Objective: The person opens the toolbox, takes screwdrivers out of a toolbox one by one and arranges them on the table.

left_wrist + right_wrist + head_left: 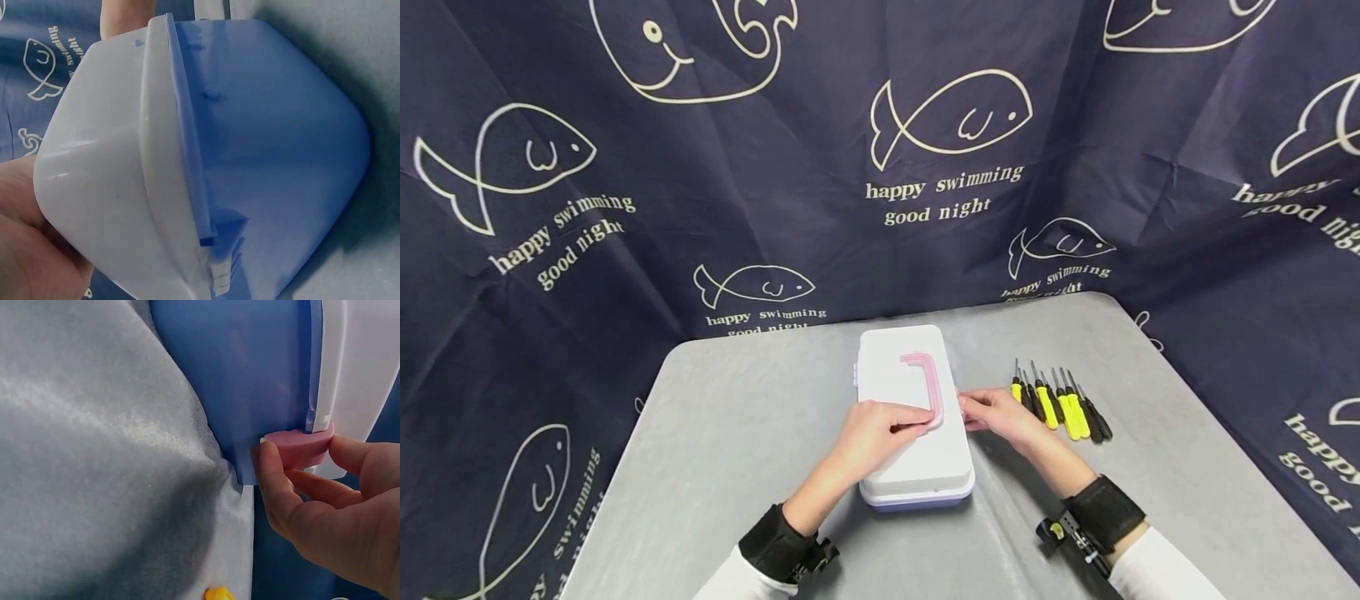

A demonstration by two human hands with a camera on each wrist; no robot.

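Note:
A lidded plastic storage box (898, 454) stands on the table, its white lid on top of a blue body (281, 125). On the lid lies a folding pink handle (930, 379). My left hand (880, 433) reaches over the lid from the left and pinches the near end of that handle between thumb and fingers. At the right side of the box, my right hand (1000, 412) grips a pink latch (297, 449) at the lid's edge, thumb on the lid side and fingers against its lower part. The lid sits down on the body.
Several screwdrivers (1060, 404) with yellow and black handles lie in a row right of the box, close to my right hand. The grey table (737, 450) has a cloth-like cover with creases. Behind it hangs a dark blue curtain (820, 208) with fish drawings.

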